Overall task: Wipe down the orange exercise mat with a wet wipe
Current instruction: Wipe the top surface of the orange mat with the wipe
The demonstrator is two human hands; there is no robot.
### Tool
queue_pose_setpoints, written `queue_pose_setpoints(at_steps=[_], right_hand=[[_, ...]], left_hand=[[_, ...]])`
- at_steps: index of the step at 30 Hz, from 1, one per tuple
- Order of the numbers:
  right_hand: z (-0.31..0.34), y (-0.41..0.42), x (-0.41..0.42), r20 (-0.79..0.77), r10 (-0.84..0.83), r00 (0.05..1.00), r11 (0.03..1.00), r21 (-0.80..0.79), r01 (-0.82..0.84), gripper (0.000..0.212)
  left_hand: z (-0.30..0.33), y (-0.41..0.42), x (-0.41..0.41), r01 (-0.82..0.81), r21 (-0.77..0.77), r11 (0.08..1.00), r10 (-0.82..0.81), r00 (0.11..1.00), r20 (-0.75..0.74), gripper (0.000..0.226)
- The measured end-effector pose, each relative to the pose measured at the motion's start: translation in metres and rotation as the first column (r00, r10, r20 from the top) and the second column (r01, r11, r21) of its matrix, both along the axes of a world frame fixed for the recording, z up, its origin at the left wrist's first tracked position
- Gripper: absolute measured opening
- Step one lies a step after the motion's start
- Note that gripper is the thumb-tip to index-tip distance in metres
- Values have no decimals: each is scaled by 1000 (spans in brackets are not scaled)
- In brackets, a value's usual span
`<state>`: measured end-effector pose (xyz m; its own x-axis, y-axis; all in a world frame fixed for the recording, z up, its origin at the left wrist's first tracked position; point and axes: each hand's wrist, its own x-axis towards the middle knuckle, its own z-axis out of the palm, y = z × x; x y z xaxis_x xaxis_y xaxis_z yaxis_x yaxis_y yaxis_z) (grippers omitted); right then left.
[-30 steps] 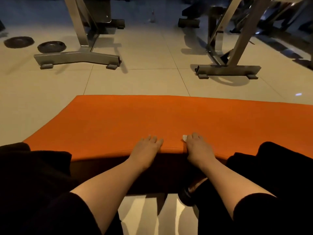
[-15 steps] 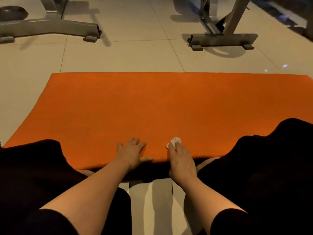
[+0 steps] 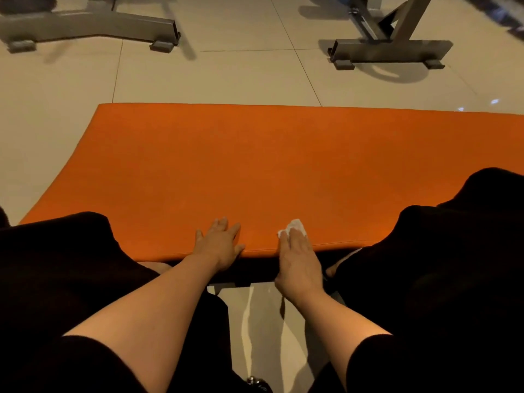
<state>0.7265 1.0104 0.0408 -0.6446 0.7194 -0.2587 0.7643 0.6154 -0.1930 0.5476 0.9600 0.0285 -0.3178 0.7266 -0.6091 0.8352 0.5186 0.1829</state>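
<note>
While pressing wipe (image 3: 293, 227) under flat right hand (image 3: 297, 259), left hand (image 3: 219, 246) splayed on mat (image 3: 255, 165) near edge; could bunch if wipe drags.

— Position of the wipe?
— The wet wipe (image 3: 293, 228) lies on the mat (image 3: 255, 165), under the right hand's (image 3: 297, 259) fingertips, at the mat's near edge.
— Left of that grip?
— The left hand (image 3: 218, 245), flat on the same edge, near but apart.
— Beyond?
— The mat, then floor (image 3: 226, 78), with two machine bases (image 3: 391, 49) standing on it, well apart from the grip.
— Flanking?
— A knee (image 3: 453, 222) on each side.
</note>
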Motion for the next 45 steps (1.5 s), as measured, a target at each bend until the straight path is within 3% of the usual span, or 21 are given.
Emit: queue_pose_setpoints(at_steps=[3,6,10,12,15,17,19,21,23,26,29,34,40,42,45], right_hand=[[2,-17,-20,-72,163,984,973,-151,-172,90],[3,-9,-14,5,267,964,951,-161,-262,82],[-4,22,4,60,-46,997,999,-6,46,65],[-8,21,-5,50,-72,996,997,-35,74,64],[-8,2,-23,-28,166,986,968,-187,-168,63],[-8,1,-21,-13,263,965,948,-183,-260,60],[-9,16,-13,37,169,985,982,-97,-165,57],[-8,31,-4,123,-44,991,999,-16,46,55],[-8,34,-6,157,-133,978,989,-44,142,57],[-9,11,-25,95,73,993,970,-237,-49,59],[-20,14,-26,111,240,964,944,-258,-205,59],[-37,53,-6,265,23,964,990,-140,15,60],[-49,25,-26,110,326,939,907,-316,-278,59],[-53,34,-21,134,279,951,943,-222,-246,58],[-56,52,-17,200,45,979,996,-88,-28,58]], left_hand=[[-3,1,2,-3,-6,1000,3,1000,-8,63],[-3,3,1,1,-22,1000,0,1000,12,64],[-2,7,-2,5,-44,999,-3,999,40,66],[-3,6,-1,-5,-32,999,6,1000,24,66],[-7,4,4,-32,-31,999,32,999,17,64],[-6,8,5,-36,-54,998,38,999,22,63],[-3,15,2,-40,-65,997,42,999,30,61],[-2,18,0,-31,-72,997,33,999,37,60],[-2,18,0,-24,-89,996,28,999,41,60],[-7,18,1,-1,-132,991,5,1000,28,66],[-16,20,-1,7,-153,988,-3,1000,24,69],[-29,16,5,37,-196,980,-40,999,-16,69],[-41,18,13,21,-212,977,-36,997,-66,69],[-42,20,15,21,-223,975,-40,996,-79,71],[-46,21,14,25,-227,974,-45,996,-81,73]])
